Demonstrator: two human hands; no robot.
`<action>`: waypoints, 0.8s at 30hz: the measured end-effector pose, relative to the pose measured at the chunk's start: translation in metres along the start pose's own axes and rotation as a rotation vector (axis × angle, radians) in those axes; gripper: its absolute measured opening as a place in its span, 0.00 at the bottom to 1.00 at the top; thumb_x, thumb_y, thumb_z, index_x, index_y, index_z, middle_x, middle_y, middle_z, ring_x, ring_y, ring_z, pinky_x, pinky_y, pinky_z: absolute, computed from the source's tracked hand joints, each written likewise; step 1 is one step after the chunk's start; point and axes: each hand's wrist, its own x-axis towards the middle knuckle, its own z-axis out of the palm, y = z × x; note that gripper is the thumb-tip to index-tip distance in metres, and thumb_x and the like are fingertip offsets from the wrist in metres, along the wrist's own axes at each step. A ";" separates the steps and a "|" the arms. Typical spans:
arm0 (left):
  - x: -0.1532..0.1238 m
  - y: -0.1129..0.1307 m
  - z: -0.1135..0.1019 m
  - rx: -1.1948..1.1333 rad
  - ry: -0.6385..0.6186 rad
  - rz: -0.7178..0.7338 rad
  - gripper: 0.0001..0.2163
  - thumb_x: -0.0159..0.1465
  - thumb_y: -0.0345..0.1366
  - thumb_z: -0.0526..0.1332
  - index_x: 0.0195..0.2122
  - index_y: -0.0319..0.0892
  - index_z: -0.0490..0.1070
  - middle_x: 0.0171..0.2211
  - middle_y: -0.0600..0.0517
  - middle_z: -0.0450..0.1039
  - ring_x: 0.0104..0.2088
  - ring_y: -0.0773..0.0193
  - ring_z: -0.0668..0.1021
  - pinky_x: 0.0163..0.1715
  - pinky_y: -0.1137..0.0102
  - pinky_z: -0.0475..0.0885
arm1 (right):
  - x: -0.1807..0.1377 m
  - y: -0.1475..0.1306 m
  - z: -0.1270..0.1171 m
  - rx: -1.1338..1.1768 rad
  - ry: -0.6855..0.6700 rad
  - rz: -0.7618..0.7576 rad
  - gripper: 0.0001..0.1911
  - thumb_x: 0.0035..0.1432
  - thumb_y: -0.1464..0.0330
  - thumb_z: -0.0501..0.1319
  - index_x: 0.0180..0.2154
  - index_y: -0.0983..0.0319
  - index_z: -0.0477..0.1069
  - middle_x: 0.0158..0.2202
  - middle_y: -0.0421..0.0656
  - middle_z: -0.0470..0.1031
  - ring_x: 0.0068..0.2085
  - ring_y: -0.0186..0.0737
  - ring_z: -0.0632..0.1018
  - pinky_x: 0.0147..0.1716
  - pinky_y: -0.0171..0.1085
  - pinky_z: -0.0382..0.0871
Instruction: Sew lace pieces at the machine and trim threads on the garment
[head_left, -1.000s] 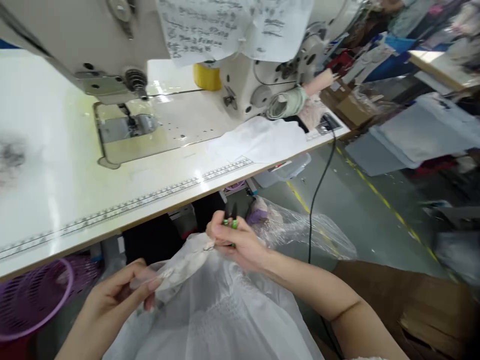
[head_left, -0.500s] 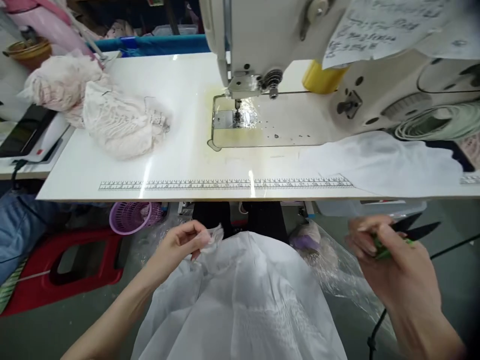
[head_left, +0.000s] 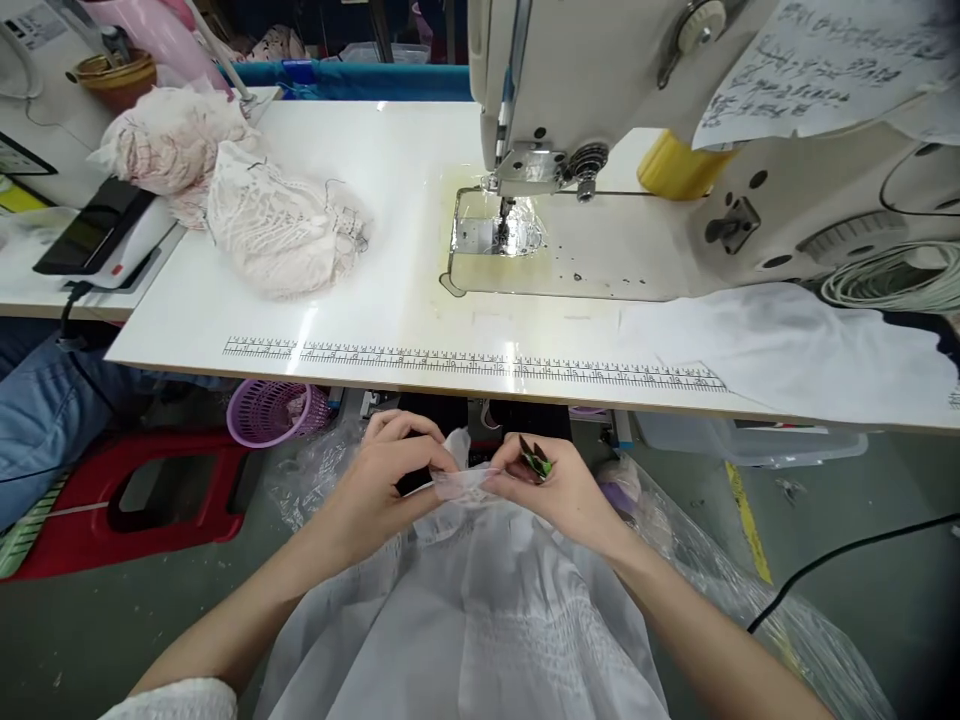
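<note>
A white garment (head_left: 487, 620), thin and slightly see-through, spreads in folds in front of the person, below the front edge of the table (head_left: 405, 285); a gathered patch shows on its right part. Its top edge is raised between the two hands. The left hand (head_left: 397, 475) pinches that edge between thumb and fingers. The right hand (head_left: 551, 490) pinches the same edge just beside it, its thumb and forefinger closed on the cloth, while a small pair of green snips (head_left: 536, 458) with dark blades is tucked in the same hand. Whether the blades touch the cloth cannot be told.

A printed ruler (head_left: 472, 365) runs along the front of the table. Behind it stands a sewing machine (head_left: 600, 90), its needle over the metal plate. A yellow roll (head_left: 682, 168) is beside the machine, and a sheet of paper (head_left: 810, 75) with handwriting hangs on its upper right. A white cloth (head_left: 795, 345) lies flat at the table's right, near a pale coil (head_left: 892, 278). On the left, a lacy cream piece (head_left: 274, 230) touches a bunched pinkish cloth (head_left: 176, 145).

Under the table is a purple basket (head_left: 247, 415); left of it, near a red stool (head_left: 223, 490), shows another person's leg in blue jeans (head_left: 60, 420). Clear plastic (head_left: 697, 540) lies on the floor to the right, near a black cord (head_left: 900, 534).
</note>
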 end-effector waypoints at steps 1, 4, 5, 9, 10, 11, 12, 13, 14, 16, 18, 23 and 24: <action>-0.001 -0.001 0.001 0.035 0.027 0.037 0.02 0.66 0.34 0.61 0.35 0.47 0.72 0.34 0.55 0.75 0.48 0.59 0.73 0.56 0.59 0.59 | -0.002 0.002 0.000 -0.009 0.041 -0.034 0.10 0.54 0.65 0.67 0.25 0.61 0.72 0.22 0.36 0.65 0.24 0.31 0.62 0.24 0.34 0.55; -0.003 -0.003 0.005 0.118 0.185 0.162 0.06 0.64 0.27 0.59 0.33 0.46 0.67 0.30 0.59 0.76 0.49 0.61 0.75 0.65 0.52 0.49 | -0.012 0.005 -0.001 -0.080 0.065 -0.191 0.07 0.56 0.68 0.66 0.26 0.60 0.73 0.23 0.38 0.66 0.25 0.32 0.64 0.24 0.34 0.57; -0.004 -0.003 0.007 0.138 0.256 0.206 0.08 0.62 0.25 0.59 0.32 0.47 0.66 0.29 0.60 0.77 0.48 0.61 0.76 0.65 0.50 0.48 | -0.015 0.005 -0.002 -0.103 0.032 -0.225 0.06 0.56 0.69 0.66 0.27 0.60 0.74 0.23 0.39 0.67 0.25 0.33 0.65 0.24 0.34 0.58; -0.003 -0.001 0.013 0.198 0.412 0.377 0.10 0.58 0.24 0.59 0.28 0.46 0.62 0.28 0.62 0.78 0.44 0.60 0.80 0.65 0.48 0.49 | -0.022 -0.001 -0.008 -0.086 -0.160 -0.217 0.06 0.60 0.65 0.64 0.32 0.59 0.77 0.27 0.42 0.71 0.27 0.35 0.68 0.25 0.35 0.62; -0.003 -0.001 0.013 0.212 0.424 0.402 0.10 0.58 0.23 0.59 0.27 0.46 0.61 0.28 0.62 0.79 0.43 0.60 0.81 0.65 0.49 0.51 | -0.022 -0.003 -0.008 -0.048 -0.155 -0.215 0.08 0.61 0.63 0.63 0.32 0.59 0.77 0.27 0.42 0.71 0.27 0.35 0.68 0.25 0.35 0.61; -0.003 -0.001 0.014 0.226 0.430 0.419 0.11 0.58 0.23 0.59 0.26 0.46 0.60 0.28 0.62 0.79 0.41 0.61 0.81 0.64 0.49 0.53 | -0.021 -0.005 -0.007 -0.013 -0.115 -0.219 0.10 0.61 0.62 0.62 0.31 0.59 0.76 0.26 0.41 0.70 0.26 0.34 0.67 0.24 0.35 0.60; -0.003 -0.001 0.014 0.238 0.428 0.430 0.11 0.58 0.22 0.59 0.26 0.45 0.60 0.28 0.62 0.79 0.40 0.61 0.82 0.63 0.50 0.55 | -0.020 -0.007 -0.005 0.008 -0.060 -0.223 0.10 0.61 0.61 0.63 0.31 0.59 0.76 0.25 0.40 0.69 0.25 0.34 0.66 0.24 0.35 0.58; -0.003 -0.001 0.015 0.247 0.426 0.434 0.11 0.57 0.22 0.59 0.26 0.45 0.59 0.28 0.61 0.79 0.39 0.62 0.82 0.62 0.51 0.57 | -0.018 -0.008 -0.002 0.009 -0.009 -0.227 0.09 0.60 0.61 0.64 0.32 0.59 0.76 0.24 0.39 0.67 0.24 0.33 0.65 0.23 0.35 0.57; -0.003 0.000 0.015 0.252 0.419 0.432 0.12 0.57 0.21 0.59 0.26 0.44 0.59 0.29 0.61 0.79 0.38 0.62 0.82 0.60 0.52 0.58 | -0.016 -0.009 0.002 -0.008 0.027 -0.228 0.07 0.57 0.62 0.66 0.34 0.59 0.77 0.24 0.38 0.66 0.24 0.33 0.64 0.23 0.35 0.57; -0.004 0.000 0.016 0.249 0.410 0.420 0.12 0.58 0.21 0.59 0.26 0.43 0.58 0.29 0.60 0.79 0.36 0.64 0.82 0.57 0.55 0.61 | -0.012 -0.008 0.011 -0.058 0.037 -0.234 0.08 0.54 0.64 0.69 0.38 0.58 0.78 0.24 0.37 0.66 0.24 0.32 0.64 0.24 0.35 0.58; -0.005 0.000 0.017 0.245 0.408 0.402 0.12 0.59 0.21 0.59 0.27 0.43 0.58 0.28 0.59 0.78 0.33 0.65 0.82 0.54 0.57 0.63 | -0.008 -0.007 0.019 -0.071 0.046 -0.258 0.06 0.55 0.66 0.68 0.37 0.58 0.79 0.25 0.38 0.68 0.24 0.31 0.64 0.23 0.34 0.58; -0.007 0.001 0.018 0.281 0.420 0.407 0.11 0.60 0.21 0.58 0.27 0.43 0.59 0.29 0.58 0.79 0.33 0.66 0.82 0.50 0.60 0.64 | -0.007 -0.006 0.026 0.062 0.116 -0.174 0.03 0.53 0.68 0.69 0.28 0.59 0.79 0.23 0.38 0.68 0.24 0.32 0.66 0.23 0.35 0.57; -0.007 0.001 0.019 0.287 0.419 0.415 0.11 0.61 0.21 0.58 0.27 0.43 0.59 0.29 0.58 0.80 0.33 0.66 0.82 0.50 0.60 0.64 | -0.007 -0.006 0.024 0.098 0.116 -0.133 0.04 0.52 0.67 0.69 0.27 0.59 0.78 0.23 0.38 0.68 0.24 0.32 0.66 0.23 0.35 0.57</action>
